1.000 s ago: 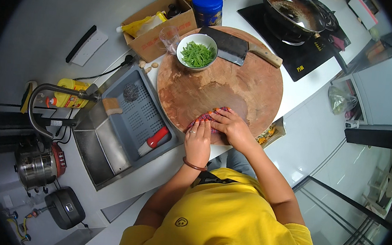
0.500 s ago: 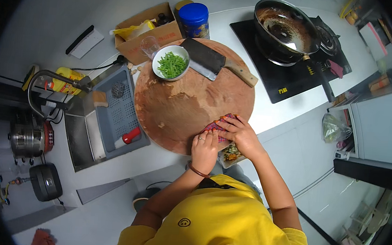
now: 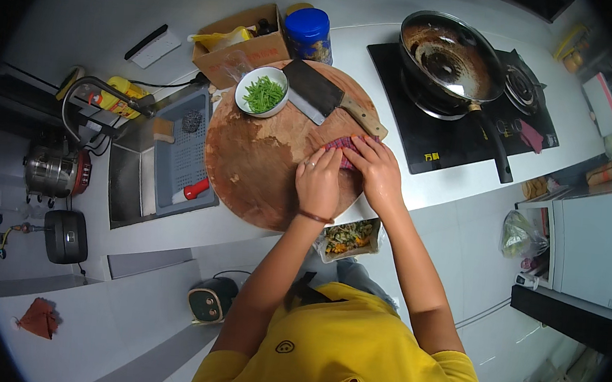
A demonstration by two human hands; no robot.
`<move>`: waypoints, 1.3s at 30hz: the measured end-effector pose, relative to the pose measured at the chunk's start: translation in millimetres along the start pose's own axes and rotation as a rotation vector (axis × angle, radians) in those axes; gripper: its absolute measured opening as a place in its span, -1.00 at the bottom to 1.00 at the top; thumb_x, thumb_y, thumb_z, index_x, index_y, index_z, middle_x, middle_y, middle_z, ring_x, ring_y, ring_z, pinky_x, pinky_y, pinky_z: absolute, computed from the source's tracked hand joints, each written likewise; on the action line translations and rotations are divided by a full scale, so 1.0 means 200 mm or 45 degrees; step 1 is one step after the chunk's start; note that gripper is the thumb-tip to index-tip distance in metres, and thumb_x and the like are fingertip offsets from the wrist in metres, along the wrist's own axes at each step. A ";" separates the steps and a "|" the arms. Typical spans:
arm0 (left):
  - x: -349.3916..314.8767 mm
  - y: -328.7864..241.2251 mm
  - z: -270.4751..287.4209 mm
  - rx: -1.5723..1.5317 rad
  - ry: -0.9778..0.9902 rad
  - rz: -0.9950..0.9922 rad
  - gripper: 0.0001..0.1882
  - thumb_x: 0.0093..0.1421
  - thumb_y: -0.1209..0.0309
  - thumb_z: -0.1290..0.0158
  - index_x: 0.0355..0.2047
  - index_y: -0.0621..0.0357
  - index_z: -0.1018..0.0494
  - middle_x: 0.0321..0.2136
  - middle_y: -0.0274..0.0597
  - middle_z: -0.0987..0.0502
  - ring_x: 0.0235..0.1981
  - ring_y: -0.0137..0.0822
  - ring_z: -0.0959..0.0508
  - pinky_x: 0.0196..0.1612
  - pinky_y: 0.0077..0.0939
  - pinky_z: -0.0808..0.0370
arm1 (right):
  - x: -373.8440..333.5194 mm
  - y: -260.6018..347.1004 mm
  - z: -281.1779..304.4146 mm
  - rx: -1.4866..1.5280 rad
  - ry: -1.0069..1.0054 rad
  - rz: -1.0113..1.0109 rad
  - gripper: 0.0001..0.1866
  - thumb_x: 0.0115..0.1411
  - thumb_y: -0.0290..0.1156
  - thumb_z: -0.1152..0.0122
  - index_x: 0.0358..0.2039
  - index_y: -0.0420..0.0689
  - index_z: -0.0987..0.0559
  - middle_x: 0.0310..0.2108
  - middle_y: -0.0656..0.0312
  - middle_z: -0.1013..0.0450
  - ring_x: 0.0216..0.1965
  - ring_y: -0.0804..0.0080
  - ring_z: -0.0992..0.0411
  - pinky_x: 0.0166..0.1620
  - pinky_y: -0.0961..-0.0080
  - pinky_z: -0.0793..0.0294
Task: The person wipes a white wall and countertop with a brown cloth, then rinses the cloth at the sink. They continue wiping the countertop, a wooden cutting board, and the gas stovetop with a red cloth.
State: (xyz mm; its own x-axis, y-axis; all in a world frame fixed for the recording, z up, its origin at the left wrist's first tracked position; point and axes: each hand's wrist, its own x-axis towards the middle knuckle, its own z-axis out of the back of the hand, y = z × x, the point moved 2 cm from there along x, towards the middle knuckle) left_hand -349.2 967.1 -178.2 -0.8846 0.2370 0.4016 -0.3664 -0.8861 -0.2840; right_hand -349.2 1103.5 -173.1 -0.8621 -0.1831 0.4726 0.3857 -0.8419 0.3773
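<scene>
A folded red-and-purple checked cloth [image 3: 340, 144] lies on the right part of a round wooden chopping board [image 3: 249, 179]. My left hand [image 3: 319, 183] presses the cloth's near left side, fingers bent over it. Over its right end curl the fingers of my right hand [image 3: 376, 169]; the hands partly hide the cloth. Just beyond them rests a cleaver [image 3: 315, 90] with a wooden handle, its blade pointing to the far left. Beside the blade stands a white bowl [image 3: 240, 98] of cut green beans [image 3: 263, 95]. Damp patches mark the board.
To the right, a wok [image 3: 442, 54] sits on a black gas hob [image 3: 426, 147]. On the left is a sink [image 3: 122, 197] with a grey drain basket [image 3: 181, 158]. A carton [image 3: 241, 58] and blue-lidded jar [image 3: 309, 35] stand behind. A scrap bin [image 3: 351, 242] is below the counter edge.
Both hands have slid the cloth away from me across the board, toward the cleaver handle. My view has shifted, and the scrap bin now shows more fully.
</scene>
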 end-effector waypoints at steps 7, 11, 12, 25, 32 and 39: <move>0.04 0.16 -0.17 0.014 0.181 0.014 -0.69 0.15 0.40 0.05 -0.10 0.05 -0.53 -0.10 -0.24 -0.55 0.02 -0.19 -0.46 0.04 -0.26 -0.30 | -0.01 -0.03 -0.24 -0.060 0.022 -0.164 -0.63 0.02 -0.47 0.02 -0.16 -0.05 -0.62 -0.02 0.14 -0.46 0.05 0.13 -0.37 0.15 0.25 -0.26; -0.08 0.16 -0.10 -0.002 0.202 -0.028 -0.70 0.18 0.38 0.07 -0.12 0.05 -0.54 -0.10 -0.24 -0.55 0.03 -0.18 -0.46 0.06 -0.25 -0.30 | -0.11 0.04 -0.20 0.011 0.057 -0.165 -0.61 0.00 -0.49 0.01 -0.14 -0.04 -0.61 -0.03 0.14 -0.46 0.04 0.12 -0.38 0.13 0.25 -0.28; -0.11 0.17 -0.07 -0.012 0.211 -0.050 -0.71 0.18 0.37 0.08 -0.13 0.06 -0.54 -0.11 -0.24 -0.55 0.03 -0.18 -0.46 0.06 -0.25 -0.29 | -0.14 0.07 -0.18 -0.004 0.074 -0.157 -0.61 0.00 -0.48 0.01 -0.15 -0.05 -0.62 -0.02 0.14 -0.46 0.05 0.14 -0.37 0.11 0.24 -0.29; -0.36 0.04 0.28 -0.227 0.663 -0.035 -0.77 0.04 0.37 -0.11 -0.25 0.05 -0.56 -0.28 -0.18 -0.58 -0.10 -0.18 -0.51 0.04 -0.23 -0.31 | -0.48 0.17 0.11 0.595 0.382 -0.126 -0.68 0.03 -0.49 -0.08 -0.16 -0.11 -0.57 -0.07 0.10 -0.46 0.02 0.13 -0.36 0.07 0.29 -0.32; -0.22 -0.44 0.09 -1.085 0.815 0.306 -0.83 0.11 0.51 -0.08 -0.26 0.27 -0.49 -0.38 -0.18 -0.54 -0.37 -0.35 -0.53 -0.27 -0.50 -0.45 | -0.63 -0.26 0.48 1.567 0.829 -0.741 -0.72 0.26 -0.58 0.13 -0.05 -0.20 -0.46 -0.25 0.25 -0.47 -0.22 0.57 -0.38 -0.14 0.63 -0.37; -0.14 -1.19 -0.31 -1.637 0.936 0.609 -0.83 0.24 0.45 -0.03 -0.26 0.33 -0.48 -0.41 -0.36 -0.52 -0.38 -0.59 -0.45 -0.27 -0.68 -0.41 | -1.01 -0.90 0.96 1.751 0.728 -1.145 -0.73 0.29 -0.37 0.07 -0.11 -0.17 -0.53 -0.52 0.47 -0.33 -0.58 0.73 -0.13 -0.53 0.73 -0.11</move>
State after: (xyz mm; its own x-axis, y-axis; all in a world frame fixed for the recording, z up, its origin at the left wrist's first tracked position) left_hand -255.1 1196.0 -176.0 -0.7879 0.5190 -0.3313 0.3292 -0.0997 -0.9390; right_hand -181.2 1389.0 -183.0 -0.8269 -0.3363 -0.4506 -0.5264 0.1812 0.8307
